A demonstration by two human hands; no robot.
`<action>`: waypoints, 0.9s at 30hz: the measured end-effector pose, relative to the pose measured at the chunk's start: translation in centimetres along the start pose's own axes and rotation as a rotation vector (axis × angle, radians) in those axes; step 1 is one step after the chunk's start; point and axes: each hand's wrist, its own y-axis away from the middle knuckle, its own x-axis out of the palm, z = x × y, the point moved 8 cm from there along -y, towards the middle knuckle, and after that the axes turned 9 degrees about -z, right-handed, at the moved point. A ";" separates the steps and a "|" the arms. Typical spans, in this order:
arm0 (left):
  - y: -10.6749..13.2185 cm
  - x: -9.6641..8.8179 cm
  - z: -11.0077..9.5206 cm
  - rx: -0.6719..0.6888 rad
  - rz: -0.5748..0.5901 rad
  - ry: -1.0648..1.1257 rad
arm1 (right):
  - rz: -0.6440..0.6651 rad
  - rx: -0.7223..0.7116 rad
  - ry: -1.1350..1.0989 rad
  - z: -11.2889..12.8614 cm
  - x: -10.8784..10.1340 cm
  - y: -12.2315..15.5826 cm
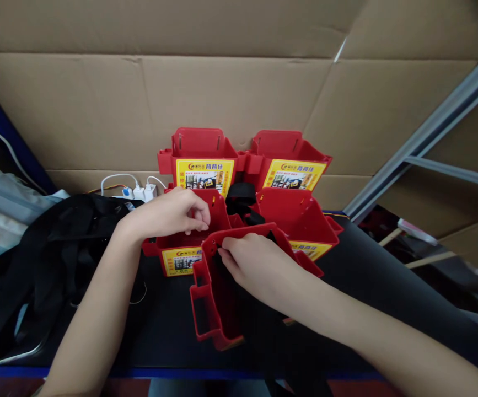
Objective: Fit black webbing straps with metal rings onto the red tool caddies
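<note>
A red plastic bin (211,309) lies tipped toward me at the front of the black table top (371,286). My right hand (255,262) rests over its upper rim, fingers curled and pinching at the edge near a black strap (242,201). My left hand (176,214) is closed in a pinch just above the same rim, over another red bin (176,253) with a yellow label. What the fingertips hold is too small to make out.
Three more red bins with yellow labels (199,154) (290,157) (305,223) stand behind, against a cardboard wall (239,88). Black fabric (52,248) is heaped at left beside white plugs (139,193). A metal frame (437,138) slants at right.
</note>
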 end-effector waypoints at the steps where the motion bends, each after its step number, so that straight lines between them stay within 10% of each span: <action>1: -0.1 0.3 0.1 -0.006 0.031 0.022 | -0.006 -0.011 0.024 0.2 0.0 -0.3; 27: -0.9 3.1 0.3 0.115 0.247 0.265 | 0.022 -0.037 0.188 1.6 0.2 -0.6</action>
